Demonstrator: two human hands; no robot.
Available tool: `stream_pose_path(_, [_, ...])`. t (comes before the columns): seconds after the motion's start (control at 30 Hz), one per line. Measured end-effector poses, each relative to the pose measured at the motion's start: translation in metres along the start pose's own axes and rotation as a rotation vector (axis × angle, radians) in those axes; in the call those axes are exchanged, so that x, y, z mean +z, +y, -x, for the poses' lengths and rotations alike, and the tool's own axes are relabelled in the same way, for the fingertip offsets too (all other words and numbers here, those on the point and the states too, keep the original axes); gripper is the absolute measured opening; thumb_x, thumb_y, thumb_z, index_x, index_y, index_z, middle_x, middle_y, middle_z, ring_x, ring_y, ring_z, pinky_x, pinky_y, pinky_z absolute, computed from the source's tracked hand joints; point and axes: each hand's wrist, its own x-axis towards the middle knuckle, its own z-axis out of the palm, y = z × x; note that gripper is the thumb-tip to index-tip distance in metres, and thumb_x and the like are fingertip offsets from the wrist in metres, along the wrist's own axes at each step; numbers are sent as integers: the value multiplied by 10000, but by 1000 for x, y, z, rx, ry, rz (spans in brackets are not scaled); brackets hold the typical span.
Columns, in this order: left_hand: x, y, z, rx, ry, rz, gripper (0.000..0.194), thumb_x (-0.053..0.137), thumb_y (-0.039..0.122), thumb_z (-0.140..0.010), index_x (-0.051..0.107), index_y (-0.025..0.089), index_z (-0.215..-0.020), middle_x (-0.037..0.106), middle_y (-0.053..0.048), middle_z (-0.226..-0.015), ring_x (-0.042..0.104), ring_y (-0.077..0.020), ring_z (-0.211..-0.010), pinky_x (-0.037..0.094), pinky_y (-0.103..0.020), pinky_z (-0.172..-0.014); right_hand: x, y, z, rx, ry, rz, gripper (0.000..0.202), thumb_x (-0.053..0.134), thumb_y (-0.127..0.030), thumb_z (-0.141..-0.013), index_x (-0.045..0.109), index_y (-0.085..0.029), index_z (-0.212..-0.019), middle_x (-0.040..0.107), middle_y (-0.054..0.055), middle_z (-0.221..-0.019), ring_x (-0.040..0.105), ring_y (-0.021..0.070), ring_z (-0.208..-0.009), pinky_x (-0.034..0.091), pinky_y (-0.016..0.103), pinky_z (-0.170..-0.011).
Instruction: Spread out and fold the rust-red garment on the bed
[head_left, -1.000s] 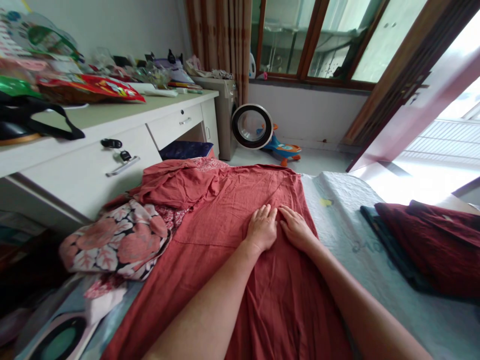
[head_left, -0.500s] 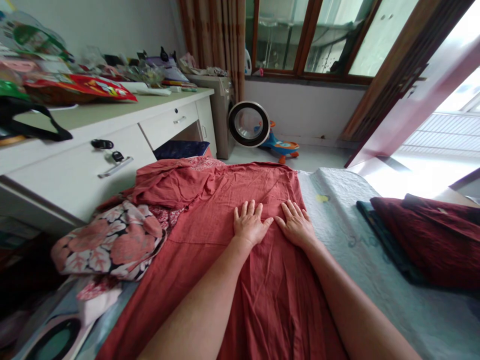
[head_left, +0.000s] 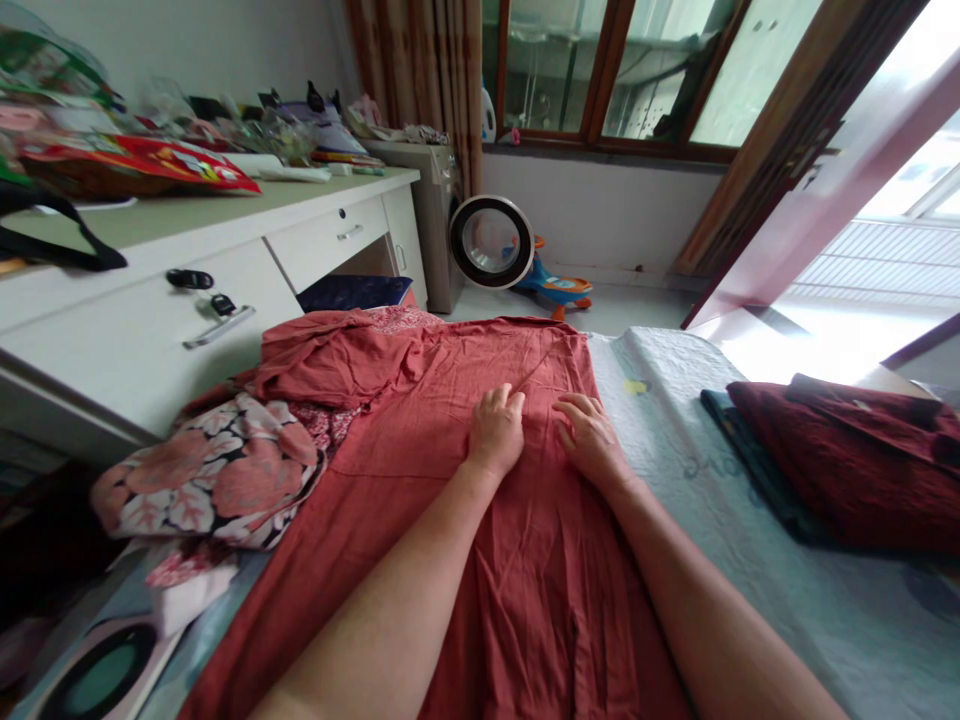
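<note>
A red garment (head_left: 420, 430) lies spread over the bed in front of me, with lengthwise creases down its near part. My left hand (head_left: 496, 430) is on its middle with the fingers curled in at the cloth, and a crease runs from the fingertips toward the far right. Close by on the right, my right hand (head_left: 591, 437) rests near the garment's right edge. Its fingers are bent, with a gap between thumb and forefinger. Bunched red cloth and a floral-print cloth (head_left: 217, 475) lie along the left side.
Folded dark red clothes (head_left: 847, 460) sit on the pale bed cover (head_left: 675, 420) at right. Along the left stands a white desk (head_left: 135, 340) with a cluttered top. Beyond the bed are a washing machine with its round door (head_left: 491, 243) open and a blue ride-on toy (head_left: 551, 285).
Both hands lay flat with fingers spread; now the fingers are bent, the left ones curled in more. A new diagonal crease shows beyond the left hand. The view has shifted slightly.
</note>
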Motion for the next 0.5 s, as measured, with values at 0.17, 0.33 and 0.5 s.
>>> stream_pose_path(0.17, [4,-6,-3,87,-95,99,328,380,112,-952,662,229,-1073,628,-69,-1070,579,-198,-1030,473,-317,-928,-5,-11,2,-105,-135,-67,234,496,-216,-925,673,-205,-1077,649,73,-1066,563,208,-1006,437,325,-943])
stream_pose_path(0.33, [14,-26,-10,123,-80,258,377,434,32,-875,697,206,-1081,661,-59,-1066,603,-181,-1032,467,-280,-960,-5,-14,2,29,-161,76,234,513,-248,-924,656,-204,-1103,627,82,-1124,535,228,-1044,406,334,-938])
stream_pose_path(0.5, [13,-43,-15,148,-116,421,452,449,-9,-808,717,196,-1108,680,-55,-1114,626,-161,-1053,471,-252,-990,-5,-9,3,197,-156,202,305,435,-212,-944,631,-229,-1176,598,85,-1231,515,258,-1108,397,351,-894])
